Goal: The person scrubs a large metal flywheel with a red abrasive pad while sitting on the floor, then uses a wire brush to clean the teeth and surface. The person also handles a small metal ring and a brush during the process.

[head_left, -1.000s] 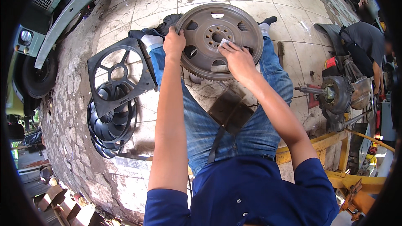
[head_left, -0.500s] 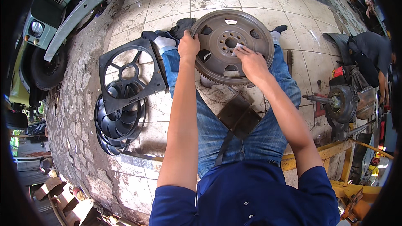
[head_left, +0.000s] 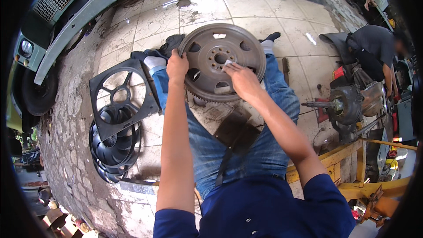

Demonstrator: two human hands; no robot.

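A large metal flywheel (head_left: 202, 44) with a toothed rim stands between my outspread legs, its face with bolt holes and oval openings turned toward me. My left hand (head_left: 177, 67) grips its left edge, the thumb in front and the fingers partly hidden behind. Just below the centre hole, my right hand (head_left: 244, 83) presses a small whitish piece (head_left: 228, 62) against the face; whether it is cloth or abrasive paper I cannot tell. Nearer to me, a dark square flap-like piece (head_left: 237, 131) lies between my thighs, with a strap running toward my waist.
On the tiles to my left, a black fan shroud (head_left: 149, 111) leans over black fans (head_left: 111, 143). A vehicle with a pale bumper (head_left: 66, 28) stands far left. To my right are a greasy shafted assembly (head_left: 346, 105), a yellow frame (head_left: 320, 164) and a bent-over person (head_left: 374, 42).
My view has shifted, so the flywheel and my hands now appear lower and farther left. The left hand keeps its hold; the right still presses the whitish piece near the centre.
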